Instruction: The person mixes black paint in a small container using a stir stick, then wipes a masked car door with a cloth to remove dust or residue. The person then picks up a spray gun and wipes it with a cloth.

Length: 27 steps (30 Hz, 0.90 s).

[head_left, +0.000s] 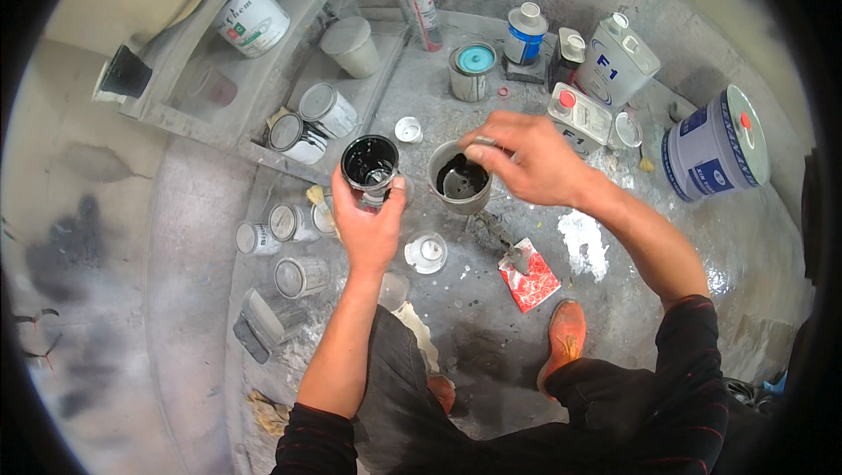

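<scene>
My left hand [368, 225] is closed around a small can [369, 162], its inside coated with glossy black paint. It is raised and tilted so that its mouth shows. To its right is a grey cup [460, 203] with black paint inside; whether it stands on something cannot be seen. Over this cup's rim, my right hand [517, 155] pinches a thin grey spatula-like tool [481, 141], partly hidden by the fingers. Its lower part seems to reach into the paint. The two containers are close together but apart.
Paint cans [303, 276] stand at left, below a grey shelf [189, 128]. A turquoise-topped can [469, 85], metal solvent cans [618, 63] and a large pail [715, 146] stand along the back and right. A red-and-white packet [531, 282] lies near my shoe [567, 335].
</scene>
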{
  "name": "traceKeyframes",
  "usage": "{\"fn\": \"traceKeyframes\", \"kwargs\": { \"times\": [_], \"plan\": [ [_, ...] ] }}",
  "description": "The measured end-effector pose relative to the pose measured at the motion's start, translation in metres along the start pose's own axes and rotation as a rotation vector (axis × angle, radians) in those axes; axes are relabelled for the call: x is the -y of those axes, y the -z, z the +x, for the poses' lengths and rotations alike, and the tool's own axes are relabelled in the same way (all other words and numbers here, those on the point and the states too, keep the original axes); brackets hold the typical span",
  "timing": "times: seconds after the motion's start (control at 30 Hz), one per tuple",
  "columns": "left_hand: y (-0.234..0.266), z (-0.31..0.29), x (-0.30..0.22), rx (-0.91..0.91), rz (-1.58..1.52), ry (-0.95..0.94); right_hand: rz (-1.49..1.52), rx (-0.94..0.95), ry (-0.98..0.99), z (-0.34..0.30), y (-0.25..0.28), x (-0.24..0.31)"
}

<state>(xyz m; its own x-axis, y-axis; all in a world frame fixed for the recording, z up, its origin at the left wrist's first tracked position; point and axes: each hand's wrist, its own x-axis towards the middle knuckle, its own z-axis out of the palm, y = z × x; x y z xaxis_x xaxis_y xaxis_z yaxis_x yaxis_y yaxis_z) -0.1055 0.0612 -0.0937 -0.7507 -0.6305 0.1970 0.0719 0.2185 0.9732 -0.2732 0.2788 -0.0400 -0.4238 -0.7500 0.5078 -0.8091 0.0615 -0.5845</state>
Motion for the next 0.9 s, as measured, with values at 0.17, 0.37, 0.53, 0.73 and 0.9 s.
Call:
{"fn": "traceKeyframes", "kwargs": {
  "times": [0.17, 0.37, 0.53, 0.73, 0.9],
  "plan": [
    [-0.002, 0.002, -0.006, -0.001, -0.068, 0.007, 0.397, 0.044, -0.678, 0.006, -0.005, 0.009],
    [-0.02, -0.012, -0.019, -0.02, 0.008, -0.072, 0.253, -0.109, -0.462, -0.014, 0.0, -0.014],
    [-0.04, -0.048, -0.042, 0.114, -0.191, -0.205, 0.251, -0.167, -0.386, -0.025, 0.023, -0.01],
    [-0.098, -0.101, -0.098, 0.45, -0.519, 0.236, -0.73, -0.479, -0.549, -0.105, 0.171, -0.094],
    [-0.124, -0.123, -0.094, 0.673, -0.616, 0.554, -1.457, -0.637, -1.088, -0.203, 0.366, -0.18]
  ]
}}
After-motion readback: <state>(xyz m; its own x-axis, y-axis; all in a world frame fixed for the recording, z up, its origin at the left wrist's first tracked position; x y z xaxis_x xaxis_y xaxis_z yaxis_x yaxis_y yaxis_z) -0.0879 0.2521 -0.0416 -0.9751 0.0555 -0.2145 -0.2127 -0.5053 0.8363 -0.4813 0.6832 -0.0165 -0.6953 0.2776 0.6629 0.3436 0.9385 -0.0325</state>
